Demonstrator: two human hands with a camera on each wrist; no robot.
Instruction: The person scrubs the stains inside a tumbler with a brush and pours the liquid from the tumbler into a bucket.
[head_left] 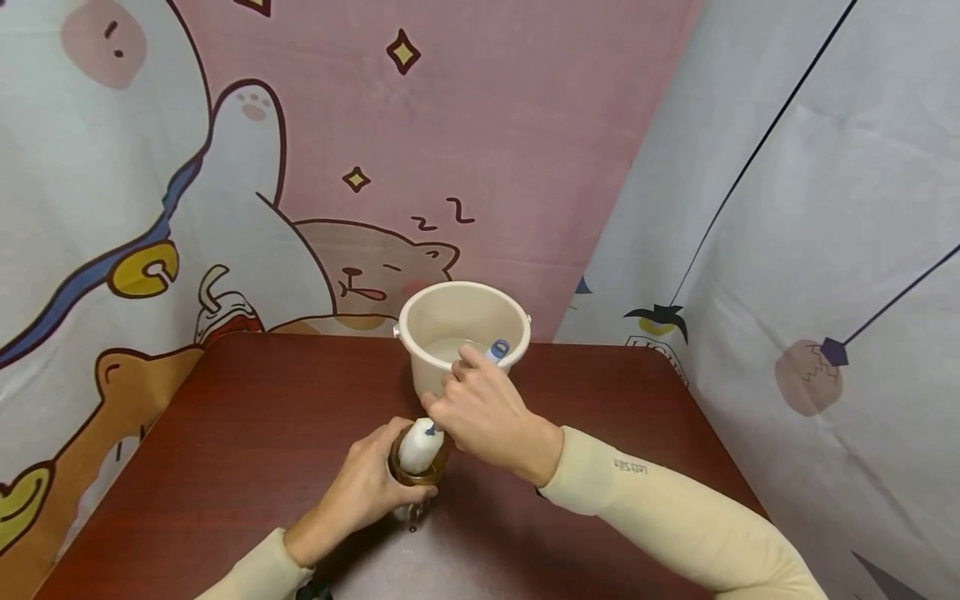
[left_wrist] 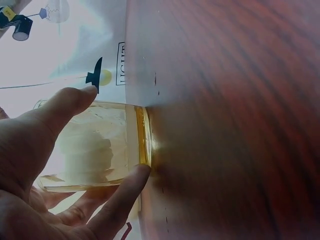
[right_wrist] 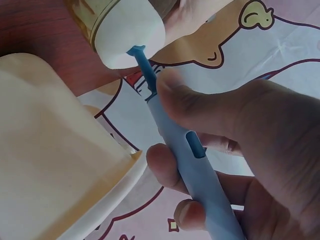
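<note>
Presently, fingers of the left hand [head_left: 367,477] wrap an amber glass [left_wrist: 97,142] (possibly slick); between them, a sponge brush [right_wrist: 171,126], gripped by right hand [head_left: 482,408] fingers, could twist the glass loose.

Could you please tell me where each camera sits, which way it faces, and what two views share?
Head: worn on the head, facing forward and down at the table and bucket; left hand, right hand and both sleeves show.
Left wrist: on the left wrist, facing past the glass, apparently rightward, the picture turned sideways; only the left hand clearly shows.
Right wrist: on the right wrist, facing along the brush, apparently leftward; the right hand and part of the left show.
Shared: head and right wrist both show bucket, brush and glass.
</note>
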